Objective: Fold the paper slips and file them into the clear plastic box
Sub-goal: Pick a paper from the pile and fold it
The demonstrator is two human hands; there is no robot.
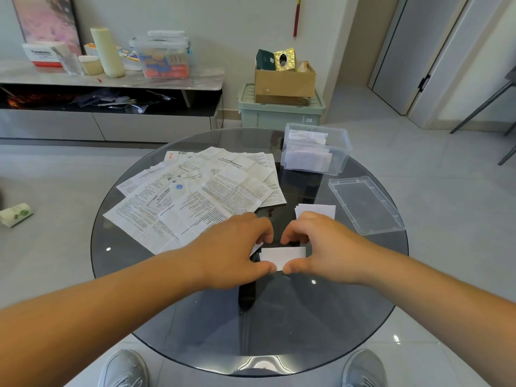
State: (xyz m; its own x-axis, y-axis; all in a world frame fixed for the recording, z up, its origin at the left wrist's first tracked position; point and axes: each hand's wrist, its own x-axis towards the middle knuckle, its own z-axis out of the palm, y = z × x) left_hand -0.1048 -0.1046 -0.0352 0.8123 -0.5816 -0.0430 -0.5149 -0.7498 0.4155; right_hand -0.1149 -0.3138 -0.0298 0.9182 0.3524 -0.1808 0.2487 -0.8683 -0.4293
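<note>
Over the middle of the round glass table (pixel 195 325), my left hand (pixel 231 252) and my right hand (pixel 321 247) both pinch a small folded white slip (pixel 282 256), thumbs below and fingers curled over its top edge. Several unfolded printed paper slips (pixel 201 194) lie spread on the table's left half. A folded white slip (pixel 318 210) lies just beyond my right hand. The clear plastic box (pixel 317 148) stands open at the far right with folded slips inside. Its clear lid (pixel 365 204) lies flat to the right.
A dark table leg (pixel 247 297) shows through the glass under my hands. My two grey shoes (pixel 125 368) are beneath the near edge. A green bin (pixel 279 113) carrying a cardboard box stands behind the table. A low cabinet (pixel 106 79) runs along the far-left wall.
</note>
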